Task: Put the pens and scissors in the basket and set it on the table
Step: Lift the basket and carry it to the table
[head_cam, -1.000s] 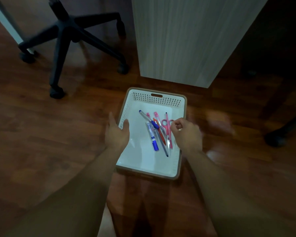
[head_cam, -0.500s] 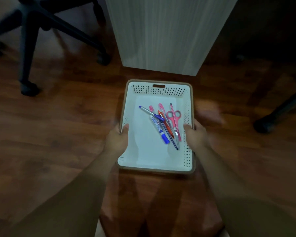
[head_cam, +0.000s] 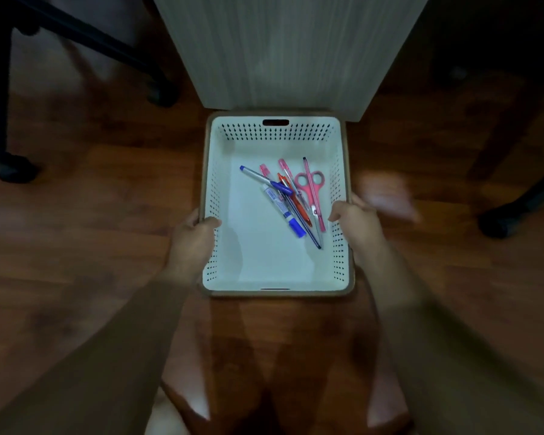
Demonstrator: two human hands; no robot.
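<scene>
A white perforated basket (head_cam: 275, 285) with a brown rim is in front of me over the wooden floor. Inside it lie several pens (head_cam: 288, 205) in blue, red and pink, with pink scissors (head_cam: 311, 186) beside them on the right. My left hand (head_cam: 195, 237) grips the basket's left rim, thumb inside. On the opposite rim my right hand (head_cam: 355, 218) holds on the same way.
A pale wood-grain panel (head_cam: 283, 48) of furniture stands just behind the basket. An office chair's black base and castors (head_cam: 16, 169) are at the left. Another dark leg with a castor (head_cam: 500, 219) is at the right.
My right hand left the scissors in the basket and took the right rim; the left hand closed on the left rim. The basket now looks larger and sits nearer the panel in view.
</scene>
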